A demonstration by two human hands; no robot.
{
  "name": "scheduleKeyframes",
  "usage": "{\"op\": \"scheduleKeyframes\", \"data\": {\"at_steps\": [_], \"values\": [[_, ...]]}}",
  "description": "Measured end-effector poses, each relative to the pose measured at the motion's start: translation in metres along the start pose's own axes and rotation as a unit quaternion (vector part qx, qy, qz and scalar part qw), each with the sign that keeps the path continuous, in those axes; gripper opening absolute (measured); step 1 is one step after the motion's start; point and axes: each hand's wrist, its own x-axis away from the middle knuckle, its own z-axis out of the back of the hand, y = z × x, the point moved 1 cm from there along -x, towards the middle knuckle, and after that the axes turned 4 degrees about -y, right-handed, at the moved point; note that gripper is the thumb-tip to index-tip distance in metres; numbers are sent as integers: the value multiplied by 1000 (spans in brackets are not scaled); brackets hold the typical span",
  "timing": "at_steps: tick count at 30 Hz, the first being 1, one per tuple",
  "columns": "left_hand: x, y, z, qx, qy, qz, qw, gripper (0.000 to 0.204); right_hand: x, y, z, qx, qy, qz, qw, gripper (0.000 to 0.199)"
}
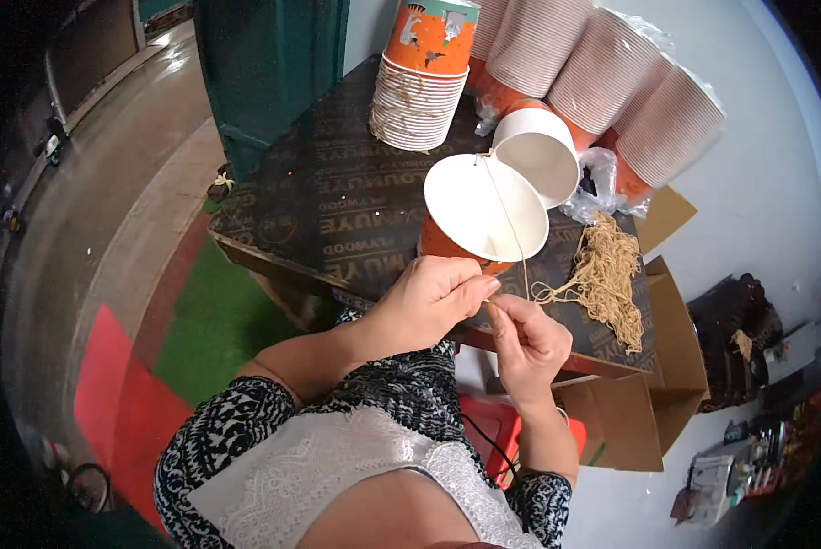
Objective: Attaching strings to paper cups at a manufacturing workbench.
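While left hand (440, 295) and right hand (529, 343) pinch string (524, 262) (thin, tan), it crosses a round, white-lined bucket (461, 206).

Free room and obstacles about the front bucket (465, 215). Left of it, bare table (310, 210) offers the widest passage. Behind-left, the upright stack (418, 110) bars the way, with a gap between the two. Behind-right, the rear bucket (540, 157) closes off access; wrapped stacks (602, 78) stand beyond. Right of it, a narrow strip is bounded by the cord pile (611, 274), loose strands crossing its near end. Nearside, the left hand (433, 297) and right hand (529, 343) block approach. Across its mouth, a string (525, 274) partly obstructs entry.
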Motion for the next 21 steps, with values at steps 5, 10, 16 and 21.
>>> {"op": "scheduleKeyframes", "data": {"at_steps": [5,10,16,21], "values": [[3,-8,-5,-52,25,-52,997,25,8,2,-2,-12,-4,-11,1000,10],[7,-2,-4,-133,9,-64,989,19,11,7,1,-17,-3,2,1000,11],[1,7,-2,-204,-27,-93,974,13,8,17,0,-17,17,14,1000,9],[-7,12,-7,-233,-56,-102,965,10,7,21,5,-13,45,16,999,12]]}}
